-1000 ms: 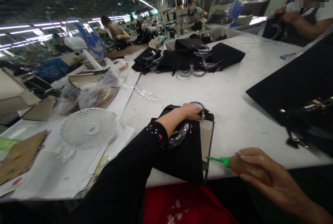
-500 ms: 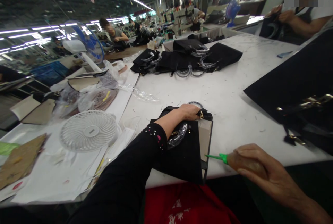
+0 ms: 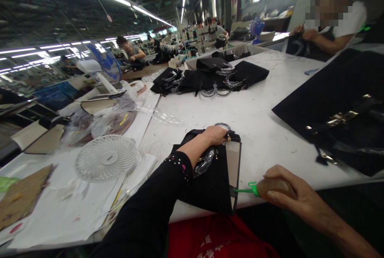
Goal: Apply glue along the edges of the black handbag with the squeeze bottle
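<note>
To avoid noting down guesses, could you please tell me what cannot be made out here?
Fingertips of the left hand: head view, hidden by the hand itself and the black handbag.
Whether the green nozzle touches the handbag: head view, contact too small.
Far side of the large black bag: head view, cut off by the right edge.
Lettering on the white fan: head view, too small.

Matt black bag (image 3: 208, 188), translucent plastic bottle (image 3: 277, 189) (cloudy)
</note>
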`<state>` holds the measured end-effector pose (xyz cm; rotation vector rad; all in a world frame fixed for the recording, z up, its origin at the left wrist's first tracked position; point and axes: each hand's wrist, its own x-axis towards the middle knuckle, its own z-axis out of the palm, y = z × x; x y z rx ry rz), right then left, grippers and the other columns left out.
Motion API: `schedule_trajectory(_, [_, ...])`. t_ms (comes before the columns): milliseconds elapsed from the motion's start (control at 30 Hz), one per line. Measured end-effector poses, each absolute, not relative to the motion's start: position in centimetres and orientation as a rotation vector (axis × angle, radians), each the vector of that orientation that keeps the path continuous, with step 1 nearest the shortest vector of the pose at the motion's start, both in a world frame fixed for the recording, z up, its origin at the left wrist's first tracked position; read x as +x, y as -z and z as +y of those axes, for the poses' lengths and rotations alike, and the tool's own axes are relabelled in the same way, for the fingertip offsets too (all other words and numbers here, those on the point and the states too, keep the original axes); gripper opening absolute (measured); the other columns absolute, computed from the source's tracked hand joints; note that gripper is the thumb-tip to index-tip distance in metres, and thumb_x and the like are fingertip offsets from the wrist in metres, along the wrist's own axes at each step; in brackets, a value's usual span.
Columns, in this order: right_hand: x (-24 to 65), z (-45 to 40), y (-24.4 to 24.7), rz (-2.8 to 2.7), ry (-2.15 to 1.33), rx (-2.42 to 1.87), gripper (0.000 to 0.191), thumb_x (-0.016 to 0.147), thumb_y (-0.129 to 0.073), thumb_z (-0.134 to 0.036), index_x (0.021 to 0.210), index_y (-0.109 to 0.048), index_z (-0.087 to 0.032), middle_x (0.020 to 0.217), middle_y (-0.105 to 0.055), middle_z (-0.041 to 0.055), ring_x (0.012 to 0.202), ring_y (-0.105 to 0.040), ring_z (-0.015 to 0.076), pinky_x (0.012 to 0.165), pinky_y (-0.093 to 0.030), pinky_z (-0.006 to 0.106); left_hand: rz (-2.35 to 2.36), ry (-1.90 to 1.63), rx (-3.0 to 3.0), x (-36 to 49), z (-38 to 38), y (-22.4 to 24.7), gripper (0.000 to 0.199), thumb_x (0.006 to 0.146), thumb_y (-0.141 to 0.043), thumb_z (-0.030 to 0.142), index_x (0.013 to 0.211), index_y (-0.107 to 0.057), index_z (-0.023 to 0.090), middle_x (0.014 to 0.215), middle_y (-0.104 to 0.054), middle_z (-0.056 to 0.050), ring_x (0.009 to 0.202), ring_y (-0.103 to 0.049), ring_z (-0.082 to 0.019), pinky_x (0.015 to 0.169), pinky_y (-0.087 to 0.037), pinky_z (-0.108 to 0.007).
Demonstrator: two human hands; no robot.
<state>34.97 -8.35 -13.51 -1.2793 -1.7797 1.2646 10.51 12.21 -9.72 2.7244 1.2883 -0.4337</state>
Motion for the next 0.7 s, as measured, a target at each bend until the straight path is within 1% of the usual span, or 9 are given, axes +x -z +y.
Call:
schedule_trajectory(67, [34.8, -8.3, 13.4, -1.790, -1.257, -1.302, 0.030, 0.092, -0.055, -0.051, 0.102, -0.049, -0.024, 0.088, -0.057, 0.0003, 0.077, -0.056, 0.0186, 0.068, -0.046, 0.031, 1.289, 0.415, 2.752, 10.3, 11.7, 8.6, 0.026, 0.091, -0.051, 0.036, 0.108, -0.065, 0.022, 0.105, -0.070, -0.009, 0.098, -0.066, -0.026, 0.079, -0.054, -0.033])
schedule_trajectory(133, [34.7, -8.3, 13.3, -1.830, -1.215, -1.283, 0.027, 0.093, -0.054, -0.049, 0.102, -0.048, -0.024, 0.089, -0.057, 0.0008, 0.078, -0.056, 0.0187, 0.070, -0.047, 0.031, 1.293, 0.387, 2.782, 9.8, 11.3, 6.7, 0.027, 0.091, -0.050, 0.035, 0.112, -0.062, 0.022, 0.107, -0.069, -0.009, 0.098, -0.066, -0.026, 0.080, -0.054, -0.033])
schedule_trajectory(267, [34.4, -7.3, 13.4, -1.910, -0.887, -1.214, 0.020, 0.094, -0.056, -0.039, 0.108, -0.049, -0.026, 0.101, -0.057, 0.0029, 0.091, -0.058, 0.0204, 0.080, -0.048, 0.033, 1.365, 0.278, 2.876, 8.7, 10.8, 1.4, 0.029, 0.092, -0.047, 0.034, 0.115, -0.059, 0.021, 0.108, -0.068, -0.010, 0.099, -0.065, -0.027, 0.079, -0.052, -0.034])
schedule_trajectory(400, [34.4, -5.4, 14.7, -1.952, -0.585, -1.154, 0.022, 0.093, -0.059, -0.031, 0.113, -0.050, -0.028, 0.111, -0.055, 0.0047, 0.103, -0.056, 0.0223, 0.087, -0.047, 0.035, 1.365, 0.144, 2.989, 8.6, 9.0, -2.5, 0.022, 0.090, -0.051, 0.032, 0.106, -0.061, 0.020, 0.096, -0.069, -0.008, 0.090, -0.066, -0.027, 0.074, -0.051, -0.032])
schedule_trajectory(467, [34.4, -4.6, 15.4, -1.951, -0.518, -1.138, 0.024, 0.093, -0.059, -0.030, 0.115, -0.050, -0.028, 0.113, -0.054, 0.0047, 0.104, -0.056, 0.0221, 0.088, -0.047, 0.035, 1.334, 0.067, 3.003, 8.7, 7.3, -3.0, 0.018, 0.088, -0.055, 0.033, 0.098, -0.063, 0.020, 0.092, -0.069, -0.007, 0.086, -0.066, -0.026, 0.071, -0.051, -0.032])
schedule_trajectory(567, [34.5, -4.2, 16.0, -1.916, -0.524, -1.131, 0.025, 0.093, -0.060, -0.031, 0.115, -0.050, -0.028, 0.113, -0.054, 0.0044, 0.103, -0.056, 0.0213, 0.088, -0.047, 0.035, 1.332, -0.044, 2.927, 8.3, 4.3, -2.5, 0.013, 0.084, -0.062, 0.031, 0.090, -0.063, 0.020, 0.092, -0.069, -0.004, 0.083, -0.066, -0.024, 0.068, -0.051, -0.030])
schedule_trajectory(633, [34.8, -4.2, 15.9, -1.876, -0.581, -1.149, 0.024, 0.093, -0.060, -0.034, 0.114, -0.050, -0.028, 0.111, -0.054, 0.0038, 0.101, -0.057, 0.0208, 0.087, -0.047, 0.034, 1.332, -0.087, 2.817, 7.6, 2.5, -1.8, 0.011, 0.084, -0.063, 0.029, 0.090, -0.064, 0.021, 0.092, -0.069, -0.003, 0.083, -0.066, -0.022, 0.068, -0.051, -0.029])
schedule_trajectory(700, [35.3, -4.2, 15.6, -1.850, -0.685, -1.180, 0.024, 0.092, -0.061, -0.037, 0.111, -0.051, -0.027, 0.107, -0.056, 0.0027, 0.097, -0.058, 0.0205, 0.083, -0.048, 0.033, 1.304, -0.143, 2.747, 6.7, 1.1, -1.3, 0.012, 0.083, -0.063, 0.024, 0.095, -0.064, 0.021, 0.094, -0.069, -0.002, 0.089, -0.065, -0.021, 0.074, -0.053, -0.030])
